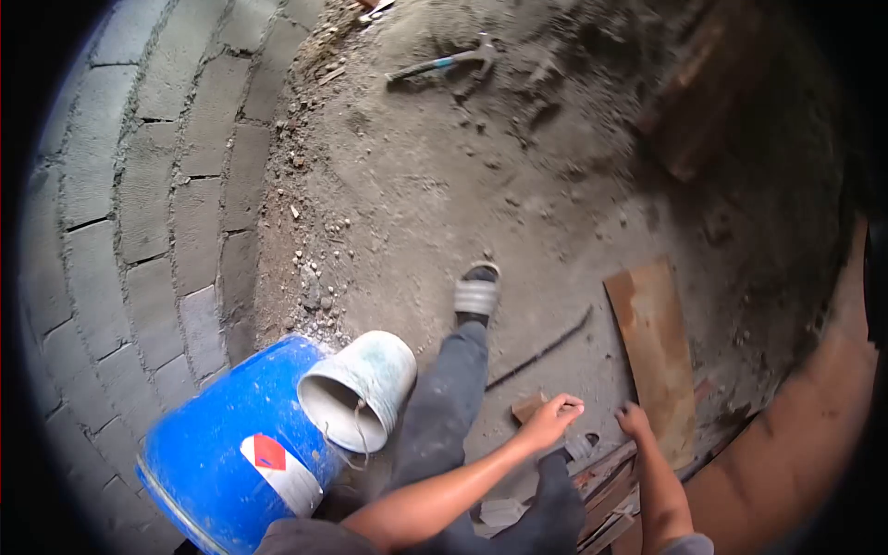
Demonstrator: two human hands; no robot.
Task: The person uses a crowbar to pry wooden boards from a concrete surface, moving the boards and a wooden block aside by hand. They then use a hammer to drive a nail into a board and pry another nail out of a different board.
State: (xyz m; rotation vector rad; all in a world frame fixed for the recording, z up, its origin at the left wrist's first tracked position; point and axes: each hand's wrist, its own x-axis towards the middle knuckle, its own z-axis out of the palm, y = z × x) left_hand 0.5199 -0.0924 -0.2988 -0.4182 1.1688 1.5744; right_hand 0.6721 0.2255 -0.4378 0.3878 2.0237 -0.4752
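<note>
The person stands mid-stride, legs apart, on dusty, rubble-strewn ground. The left hand (553, 423) is raised, fingers curled with the tips close together; whether they pinch something small cannot be told. Near it is a brown block (528, 407). The right hand (635, 422) is also curled, and its grip, if any, cannot be made out. It appears at the left edge of a stained board (659, 324) lying on the right; contact is unclear.

Good footing seems to matter most: the far slipper (476, 296) is best set flat, clear of the dark rod (541, 351). Keeping the left leg off the pale bucket (400, 363) beside the blue drum (227, 430) also looks wise, and bare fingers deserve care around the board's edge.
</note>
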